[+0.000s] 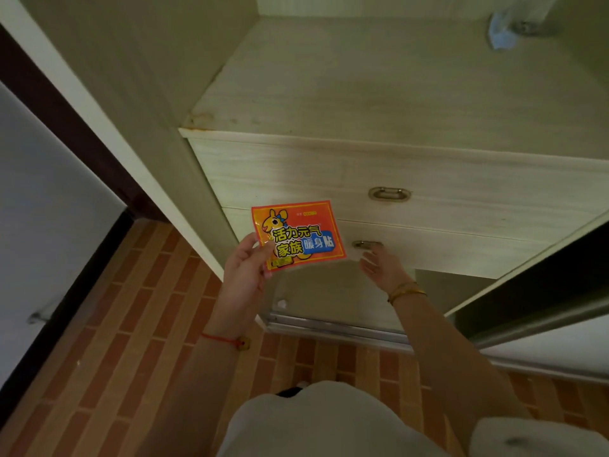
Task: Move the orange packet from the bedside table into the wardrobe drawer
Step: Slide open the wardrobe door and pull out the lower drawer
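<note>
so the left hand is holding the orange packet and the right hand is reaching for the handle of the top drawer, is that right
Not quite. In the head view the right hand reaches for the handle of the lower drawer, not the upper handle. The left hand does hold the orange packet.

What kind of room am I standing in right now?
Most likely a bedroom, at an open built-in wardrobe: two closed drawers with metal handles under a bare shelf, a sliding-door track, and brick-pattern flooring.

Both drawer fronts [412,206] sit closed; open floor [138,324] lies before them.
</note>
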Tool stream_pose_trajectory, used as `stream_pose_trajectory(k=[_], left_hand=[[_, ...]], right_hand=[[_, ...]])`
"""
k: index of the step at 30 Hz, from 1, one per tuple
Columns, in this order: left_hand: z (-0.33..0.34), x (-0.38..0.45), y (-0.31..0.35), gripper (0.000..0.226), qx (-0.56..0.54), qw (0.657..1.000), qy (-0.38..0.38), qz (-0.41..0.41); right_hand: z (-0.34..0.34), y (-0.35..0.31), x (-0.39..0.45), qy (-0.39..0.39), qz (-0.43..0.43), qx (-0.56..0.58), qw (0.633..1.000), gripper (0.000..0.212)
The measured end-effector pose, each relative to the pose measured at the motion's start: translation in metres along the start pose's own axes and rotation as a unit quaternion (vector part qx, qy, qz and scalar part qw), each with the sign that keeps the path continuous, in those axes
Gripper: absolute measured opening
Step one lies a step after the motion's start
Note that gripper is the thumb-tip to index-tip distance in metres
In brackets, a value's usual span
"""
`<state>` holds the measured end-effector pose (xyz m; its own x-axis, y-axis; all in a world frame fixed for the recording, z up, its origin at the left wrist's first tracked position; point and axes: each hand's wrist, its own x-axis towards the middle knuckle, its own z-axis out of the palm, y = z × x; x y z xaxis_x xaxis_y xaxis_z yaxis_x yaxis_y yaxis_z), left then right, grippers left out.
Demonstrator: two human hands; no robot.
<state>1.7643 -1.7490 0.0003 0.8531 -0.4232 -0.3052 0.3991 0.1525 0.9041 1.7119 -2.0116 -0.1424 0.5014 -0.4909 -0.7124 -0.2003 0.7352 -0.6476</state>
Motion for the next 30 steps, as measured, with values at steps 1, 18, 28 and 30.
stream_pose_trajectory(k=[1,18,28,30], left_hand=[[-0.002,0.001,0.0,0.023,0.0,1.0,0.002,-0.001],[-0.002,0.02,0.012,0.02,-0.019,1.0,-0.024,-0.007],[-0.002,0.012,0.017,0.028,-0.028,0.997,-0.064,-0.012],[-0.005,0.009,0.018,0.032,-0.03,0.997,-0.064,-0.013]], right_hand=[[0.003,-0.002,0.004,0.008,-0.001,0.004,1.0,0.021],[0.011,0.004,0.023,0.059,0.042,0.074,0.995,0.017],[0.003,0.008,0.002,0.084,0.004,0.004,0.996,0.008],[0.002,0.015,-0.011,0.083,0.005,0.002,0.997,0.009]])
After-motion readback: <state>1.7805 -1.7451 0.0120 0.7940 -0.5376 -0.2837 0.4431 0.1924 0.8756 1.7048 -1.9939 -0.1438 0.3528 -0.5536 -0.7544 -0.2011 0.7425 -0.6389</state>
